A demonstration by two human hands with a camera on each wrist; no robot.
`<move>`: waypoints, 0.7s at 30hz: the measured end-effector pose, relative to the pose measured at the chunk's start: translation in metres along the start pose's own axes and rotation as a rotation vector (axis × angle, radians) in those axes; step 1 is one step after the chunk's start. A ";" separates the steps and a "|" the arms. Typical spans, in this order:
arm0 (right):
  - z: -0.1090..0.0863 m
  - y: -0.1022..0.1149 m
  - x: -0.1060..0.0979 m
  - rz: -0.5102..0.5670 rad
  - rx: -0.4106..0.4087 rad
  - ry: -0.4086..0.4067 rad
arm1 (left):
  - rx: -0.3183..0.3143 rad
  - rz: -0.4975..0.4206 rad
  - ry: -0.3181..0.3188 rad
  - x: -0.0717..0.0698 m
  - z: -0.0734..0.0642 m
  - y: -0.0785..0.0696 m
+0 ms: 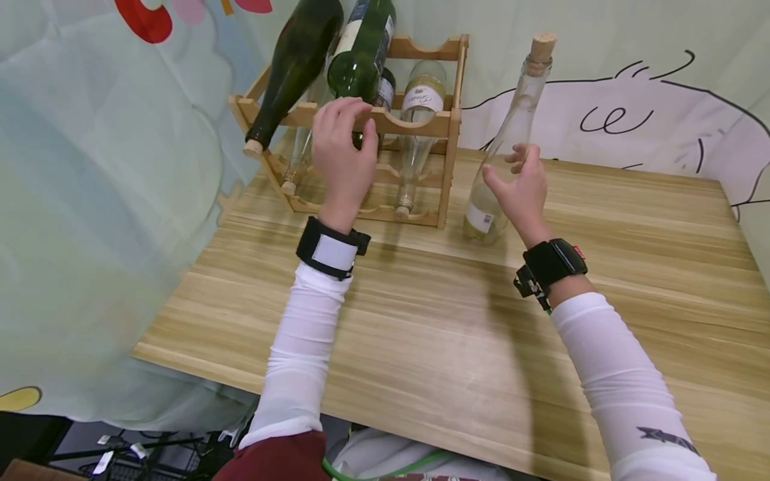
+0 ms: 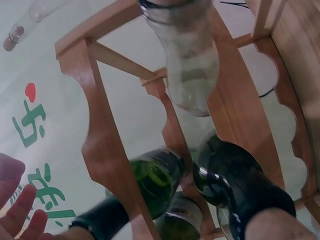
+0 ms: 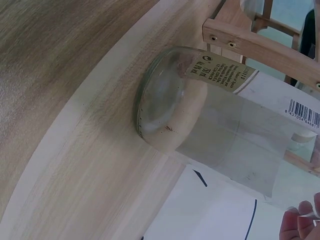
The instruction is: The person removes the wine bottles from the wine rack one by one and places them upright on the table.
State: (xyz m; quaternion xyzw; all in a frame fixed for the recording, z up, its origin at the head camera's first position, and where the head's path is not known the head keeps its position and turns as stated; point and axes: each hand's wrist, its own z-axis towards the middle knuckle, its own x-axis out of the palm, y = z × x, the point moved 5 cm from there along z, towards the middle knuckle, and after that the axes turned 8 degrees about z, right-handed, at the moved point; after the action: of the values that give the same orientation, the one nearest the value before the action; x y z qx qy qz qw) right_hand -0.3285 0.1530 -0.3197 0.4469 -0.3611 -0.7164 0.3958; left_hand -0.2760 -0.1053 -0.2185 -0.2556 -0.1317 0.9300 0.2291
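A clear glass bottle (image 1: 522,107) with a cork in its mouth stands on the table. My right hand (image 1: 525,190) is cupped at its side, thumb and fingers spread apart with glass showing between them. In the right wrist view the bottle's base and label lie close, and fingertips (image 3: 298,222) appear at the lower right. My left hand (image 1: 345,150) hovers at the front rail of the wooden rack (image 1: 433,123), fingers bent and holding nothing. Behind it lies a green bottle (image 1: 361,60), its neck mostly hidden. Left fingers (image 2: 22,220) show at the left wrist view's edge.
A dark corked bottle (image 1: 301,60) slants across the rack's left side. Another clear bottle (image 1: 423,100) rests neck-down at the rack's right, with further bottles beneath. The wooden table (image 1: 415,334) extends toward me, and a printed curtain (image 1: 613,120) hangs behind.
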 end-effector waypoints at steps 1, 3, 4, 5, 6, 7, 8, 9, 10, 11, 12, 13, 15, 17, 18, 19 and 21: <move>0.000 0.000 0.000 0.001 -0.002 0.000 | -0.012 0.009 0.002 0.000 0.000 0.003; 0.000 0.000 0.000 0.004 -0.001 0.002 | -0.035 0.018 0.009 -0.001 -0.001 0.010; 0.000 0.000 0.000 0.004 0.002 0.003 | -0.043 0.022 0.012 0.000 -0.002 0.013; 0.000 0.000 0.000 0.006 0.002 0.003 | -0.052 0.030 0.014 0.000 -0.002 0.016; 0.000 0.000 0.000 0.008 0.001 0.004 | -0.059 0.037 0.014 0.000 -0.003 0.019; 0.000 0.001 0.000 0.010 -0.001 0.003 | -0.068 0.045 0.015 0.001 -0.003 0.021; 0.000 0.001 0.000 0.009 0.000 0.003 | -0.078 0.054 0.015 0.001 -0.004 0.024; 0.000 0.001 0.001 0.007 0.001 0.003 | -0.087 0.059 0.014 0.001 -0.005 0.026; 0.000 0.000 0.001 0.007 -0.002 0.003 | -0.095 0.062 0.012 0.002 -0.005 0.028; 0.000 0.000 0.001 0.007 -0.002 0.003 | -0.105 0.063 0.012 0.002 -0.006 0.030; 0.000 0.001 0.001 0.007 -0.002 0.003 | -0.112 0.060 0.005 0.003 -0.007 0.031; 0.000 0.001 0.001 0.006 -0.002 0.003 | -0.119 0.057 -0.003 0.003 -0.007 0.033; 0.000 0.001 0.001 0.007 -0.001 0.003 | -0.126 0.050 -0.021 0.003 -0.008 0.036; -0.001 0.001 0.000 0.010 0.000 0.002 | -0.130 0.043 -0.039 0.004 -0.009 0.039; -0.001 0.001 0.000 0.011 -0.001 0.001 | -0.129 0.040 -0.049 0.004 -0.010 0.040; -0.001 0.001 0.000 0.012 0.000 -0.001 | -0.128 0.039 -0.049 0.005 -0.010 0.041; -0.001 0.000 0.000 0.013 -0.001 -0.005 | -0.122 0.033 -0.052 0.007 -0.011 0.044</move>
State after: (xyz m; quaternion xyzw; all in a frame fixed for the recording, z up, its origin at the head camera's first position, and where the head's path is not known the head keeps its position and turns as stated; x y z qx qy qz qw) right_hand -0.3278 0.1529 -0.3195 0.4426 -0.3647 -0.7150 0.3998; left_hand -0.2913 -0.1385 -0.2468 -0.2469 -0.1899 0.9302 0.1942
